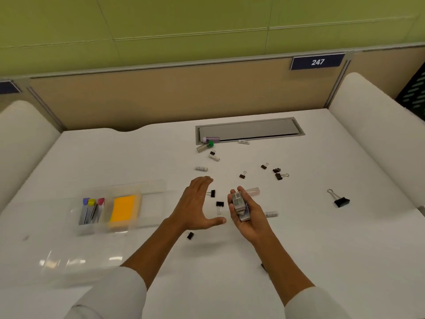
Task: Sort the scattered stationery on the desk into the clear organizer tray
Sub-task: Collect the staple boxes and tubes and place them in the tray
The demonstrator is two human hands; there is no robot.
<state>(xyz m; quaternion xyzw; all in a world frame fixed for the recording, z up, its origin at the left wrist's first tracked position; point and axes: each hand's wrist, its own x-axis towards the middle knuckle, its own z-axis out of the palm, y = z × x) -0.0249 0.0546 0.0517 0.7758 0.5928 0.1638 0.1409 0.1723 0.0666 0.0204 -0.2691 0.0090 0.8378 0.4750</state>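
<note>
The clear organizer tray lies on the white desk at the left, holding colour-capped lead cases and an orange sticky-note pad. My right hand is closed around a stack of small grey staple boxes, palm up, right of centre. My left hand hovers open beside it, fingers spread, holding nothing. Black binder clips lie scattered: one between my hands, one under my left wrist, a large one at the right. Small white tubes lie farther back.
A grey cable hatch is set into the desk at the back, with a purple-capped tube and a green-capped case at its left end. A clear lid lies at the front left. White padded partitions flank the desk.
</note>
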